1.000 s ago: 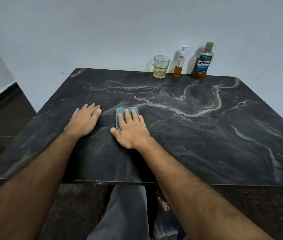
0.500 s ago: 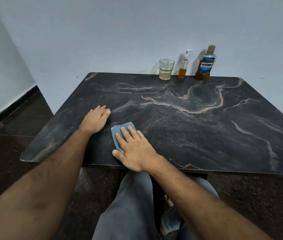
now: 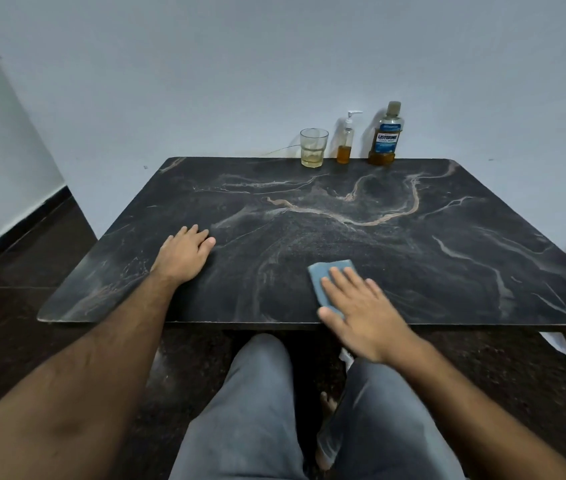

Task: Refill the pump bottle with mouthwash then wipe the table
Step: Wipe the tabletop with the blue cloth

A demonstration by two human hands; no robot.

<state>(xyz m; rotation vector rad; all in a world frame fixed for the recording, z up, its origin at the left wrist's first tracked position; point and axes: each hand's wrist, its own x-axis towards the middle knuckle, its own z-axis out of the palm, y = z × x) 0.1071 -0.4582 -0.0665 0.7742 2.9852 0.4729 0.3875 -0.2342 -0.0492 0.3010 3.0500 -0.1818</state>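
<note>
A: What differs from half a second ago?

B: The right hand (image 3: 366, 315) has carried the blue cloth (image 3: 328, 277) rightward along the near edge of the table (image 3: 413, 258). Earlier it lay just beside the left hand (image 3: 184, 252); now the two hands are well apart. The left hand stays planted where it was.

A: How do the fingers of the right hand lie?

B: They are straight and slightly spread, pressing flat on the cloth. Nothing is curled round it. The cloth's far edge and left side show beyond the fingertips; the heel of the hand reaches past the table's near edge.

A: And the left?

B: Palm down on the dark marble top, fingers straight and close together, holding nothing.

A: Where are the bottles?

B: At the far edge by the wall. The pump bottle (image 3: 345, 142), with amber liquid in its lower part, stands between a glass (image 3: 313, 147) and the mouthwash bottle (image 3: 386, 136). All three stand upright, well away from both hands.
</note>
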